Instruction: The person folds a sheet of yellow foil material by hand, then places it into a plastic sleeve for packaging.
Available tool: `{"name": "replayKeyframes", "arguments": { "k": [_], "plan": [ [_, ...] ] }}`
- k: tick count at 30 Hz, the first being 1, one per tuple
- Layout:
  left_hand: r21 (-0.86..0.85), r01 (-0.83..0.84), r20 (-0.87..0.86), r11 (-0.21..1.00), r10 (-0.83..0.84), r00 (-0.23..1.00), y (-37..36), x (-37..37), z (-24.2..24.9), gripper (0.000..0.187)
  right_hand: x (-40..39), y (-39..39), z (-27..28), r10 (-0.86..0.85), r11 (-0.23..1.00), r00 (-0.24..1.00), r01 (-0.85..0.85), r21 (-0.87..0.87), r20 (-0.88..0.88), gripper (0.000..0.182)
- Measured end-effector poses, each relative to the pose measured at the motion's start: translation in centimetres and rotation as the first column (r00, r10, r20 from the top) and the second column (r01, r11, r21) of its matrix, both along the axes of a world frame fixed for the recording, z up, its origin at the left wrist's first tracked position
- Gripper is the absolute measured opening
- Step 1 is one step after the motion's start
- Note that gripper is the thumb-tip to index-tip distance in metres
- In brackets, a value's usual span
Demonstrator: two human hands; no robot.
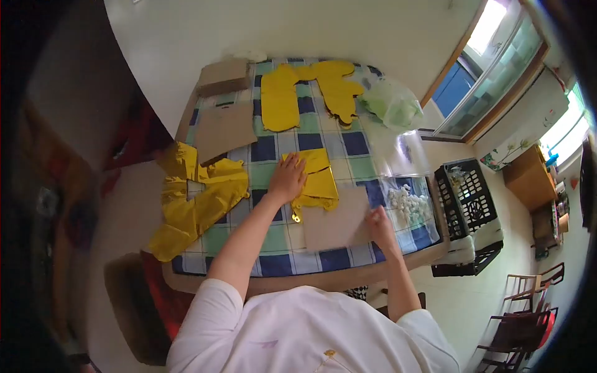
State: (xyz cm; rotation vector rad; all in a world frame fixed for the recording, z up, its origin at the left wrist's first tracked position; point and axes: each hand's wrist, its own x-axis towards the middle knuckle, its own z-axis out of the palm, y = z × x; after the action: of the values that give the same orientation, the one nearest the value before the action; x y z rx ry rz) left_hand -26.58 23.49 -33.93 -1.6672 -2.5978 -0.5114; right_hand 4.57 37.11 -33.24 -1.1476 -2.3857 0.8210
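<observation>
My left hand (288,179) lies flat, fingers spread, on a folded gold foil piece (318,177) near the middle of the table. The foil's lower end overlaps a flat cardboard sheet (336,222). At that sheet's right edge is my right hand (380,227), its fingers closed together; what they hold, if anything, is too small to make out. Just right of it sits a heap of small white pieces (408,204). A large crumpled gold sheet (199,208) with a cut-out hangs over the table's left edge.
Yellow cut shapes (280,99) lie at the back of the checked tablecloth (280,264). Stacked cardboard (224,78) and a loose sheet (225,130) are at the back left. A plastic bag (393,105) and clear sleeves (402,152) lie right. Black crates (467,199) stand beside the table.
</observation>
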Motion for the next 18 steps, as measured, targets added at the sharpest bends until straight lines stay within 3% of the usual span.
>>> {"name": "replayKeyframes", "arguments": {
  "k": [2,5,8,9,11,14,15,17,18],
  "plan": [
    [-0.018,-0.013,-0.043,1.0,0.013,0.999,0.2,0.0,-0.6,0.05,5.7,0.2,0.8,0.116,0.944,0.99,-0.134,-0.301,-0.077,0.011],
    [0.014,-0.008,-0.042,1.0,0.009,0.999,0.2,0.1,-0.5,0.051,7.3,-2.7,10.2,-0.054,0.739,0.973,-0.113,-0.664,-0.226,0.011],
    [0.006,-0.009,-0.023,1.0,0.009,1.0,-0.1,0.5,0.6,0.051,5.3,-2.8,10.4,-0.035,0.78,0.927,-0.208,-0.591,-0.373,0.007],
    [0.005,0.001,-0.04,1.0,-0.001,0.999,0.1,0.3,0.1,0.051,3.4,-3.5,9.3,-0.102,0.748,0.892,-0.223,-0.626,-0.44,0.009],
    [0.007,0.016,-0.078,1.0,-0.015,0.997,0.5,-0.8,-1.3,0.05,-0.5,-3.9,6.8,0.026,0.803,0.884,-0.297,-0.517,-0.467,0.009],
    [0.063,0.038,-0.114,0.997,-0.031,0.993,0.1,-0.3,-0.6,0.05,-3.3,-4.6,3.2,0.084,0.962,0.989,-0.113,-0.248,-0.123,0.015],
    [0.073,0.033,-0.126,0.997,-0.023,0.992,0.2,-0.5,-0.4,0.049,-4.1,-5.2,3.8,0.106,0.989,0.981,-0.121,-0.089,-0.162,0.02],
    [0.09,0.025,-0.134,0.996,-0.013,0.991,0.2,-0.3,-0.8,0.049,-4.7,-6.9,5.7,0.157,0.968,0.964,-0.108,0.226,-0.214,0.031],
    [0.118,0.033,-0.141,0.992,-0.016,0.99,0.3,-0.4,-0.8,0.048,-5.6,-7.6,6.1,0.263,0.934,0.952,-0.211,0.29,-0.155,0.036]
  ]
}}
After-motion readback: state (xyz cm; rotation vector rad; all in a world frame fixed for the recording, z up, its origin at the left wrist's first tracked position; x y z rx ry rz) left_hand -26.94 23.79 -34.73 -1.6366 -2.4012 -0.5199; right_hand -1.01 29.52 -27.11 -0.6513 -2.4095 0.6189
